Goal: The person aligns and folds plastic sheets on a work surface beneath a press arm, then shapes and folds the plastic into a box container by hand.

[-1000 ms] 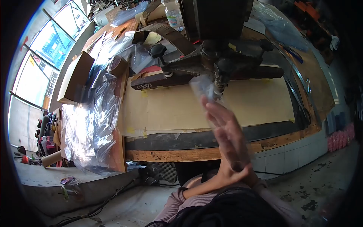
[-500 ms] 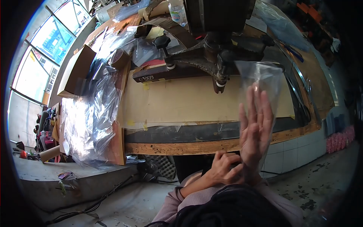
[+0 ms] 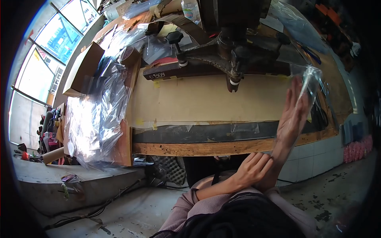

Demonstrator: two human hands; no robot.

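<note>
A clear plastic bag (image 3: 311, 77) covers my right hand (image 3: 293, 111), which is raised over the right part of the table. The fingers inside it are stretched out and close together, and the bag's top stands past the fingertips. My left hand (image 3: 254, 168) is closed at my right wrist, its fingers curled on the bag's lower edge, though that edge is hard to make out. Beyond both hands a dark metal machine (image 3: 228, 59) with black knobs stands over a cream-coloured sheet (image 3: 214, 99) taped to the table.
On the left lies a pile of shiny clear plastic (image 3: 97, 115), with a cardboard box (image 3: 84, 69) behind it. A wooden edge (image 3: 206, 149) runs along the table's front. A dark bar (image 3: 166, 72) lies across the back of the sheet. A plastic bottle (image 3: 191, 11) stands farther back.
My right hand, with the bag over it, has moved right and tilted that way. My left hand has shifted slightly right, staying at the wrist. The view has shifted a little.
</note>
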